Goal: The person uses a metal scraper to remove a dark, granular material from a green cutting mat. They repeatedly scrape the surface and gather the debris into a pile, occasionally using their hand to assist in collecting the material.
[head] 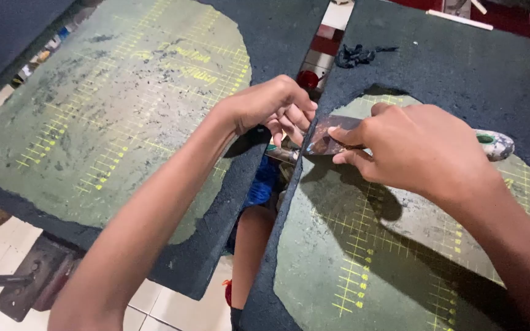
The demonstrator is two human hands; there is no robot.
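Both hands pinch a small brown leather piece [328,136]: right hand [421,147] grasping from three o'clock, left hand [271,107] from nine o'clock.

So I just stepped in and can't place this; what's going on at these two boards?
A person works with both bare hands at the gap between two worn cutting mats. The right hand pinches a small flat brownish piece at the right mat's edge. The left hand curls over a narrow tool beside it. A paint-stained tape roll lies behind the right hand.
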